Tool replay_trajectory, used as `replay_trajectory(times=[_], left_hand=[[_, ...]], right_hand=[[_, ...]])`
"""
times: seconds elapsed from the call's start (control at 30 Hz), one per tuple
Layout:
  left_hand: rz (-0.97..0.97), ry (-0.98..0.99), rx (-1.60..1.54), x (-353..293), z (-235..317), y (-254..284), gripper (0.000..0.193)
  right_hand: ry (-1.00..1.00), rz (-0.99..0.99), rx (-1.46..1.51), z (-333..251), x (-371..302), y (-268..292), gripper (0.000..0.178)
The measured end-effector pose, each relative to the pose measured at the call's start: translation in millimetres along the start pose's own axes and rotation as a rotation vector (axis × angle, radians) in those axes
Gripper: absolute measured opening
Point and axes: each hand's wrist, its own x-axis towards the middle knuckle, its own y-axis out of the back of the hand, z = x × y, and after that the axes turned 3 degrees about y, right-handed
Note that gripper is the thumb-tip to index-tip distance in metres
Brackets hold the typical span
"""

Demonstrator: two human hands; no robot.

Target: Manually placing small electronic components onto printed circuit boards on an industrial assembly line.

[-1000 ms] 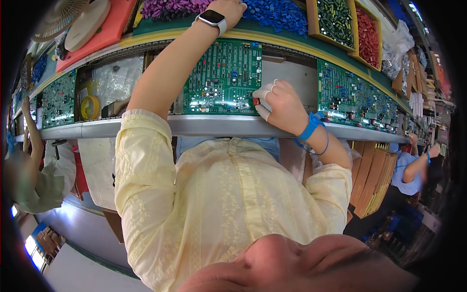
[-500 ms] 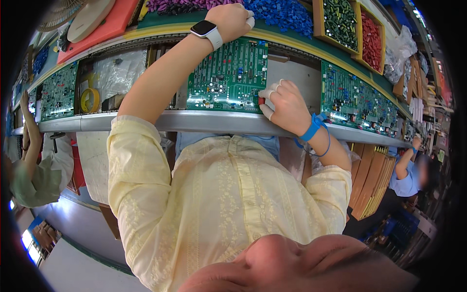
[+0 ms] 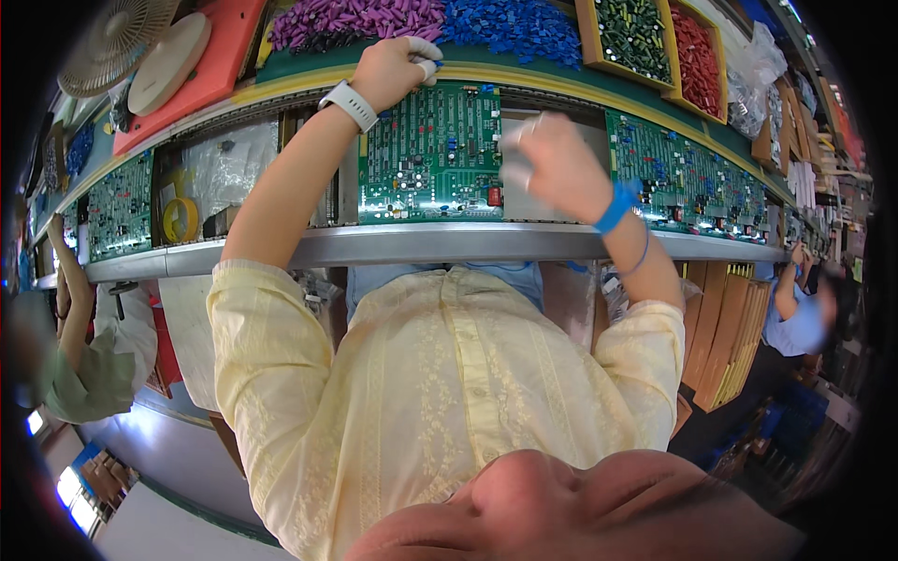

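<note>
Long workbench with a silver metal edge (image 3: 421,243) in a cluttered workshop, two loose heaps of purple (image 3: 355,21) and blue (image 3: 510,30) parts, two yellow wooden trays (image 3: 588,33), two co-workers (image 3: 89,379), and one rectangular green circuit board (image 3: 430,178) up front, left hand (image 3: 385,75) pinching a small blue part (image 3: 438,64) at its top edge, right hand (image 3: 561,166) just beside it, too blurry to tell its grip.

Left hand (image 3: 391,77) pinching a small blue part (image 3: 437,64) at the far edge of a green circuit board (image 3: 430,140), blurred right hand (image 3: 559,166) with fingers apart beside the board's right edge, red component (image 3: 494,196) at its near right corner, purple heap (image 3: 351,23) and blue heap (image 3: 510,33) beyond.
</note>
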Motion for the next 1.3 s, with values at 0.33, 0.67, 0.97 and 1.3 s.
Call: replay_trajectory(times=[0.33, 0.67, 0.97, 1.3], left_hand=[[-0.147, -0.143, 0.164, -47.9, 19.6, 6.6, 0.017], [-0.213, -0.384, 0.507, -63.5, 15.2, -2.9, 0.014], [-0.221, -0.444, 0.586, -50.5, 19.0, -17.8, 0.012], [-0.226, -0.465, 0.585, -46.9, 16.5, -18.7, 0.012]], right_hand=[[-0.318, 0.164, -0.329, 123.1, 44.3, -42.3, 0.016], [-0.245, 0.217, -0.472, 115.1, 47.0, -46.3, 0.008], [-0.247, 0.284, -0.436, 103.0, 45.4, -43.9, 0.011], [-0.243, 0.027, 0.294, 31.9, 43.8, -43.4, 0.014]])
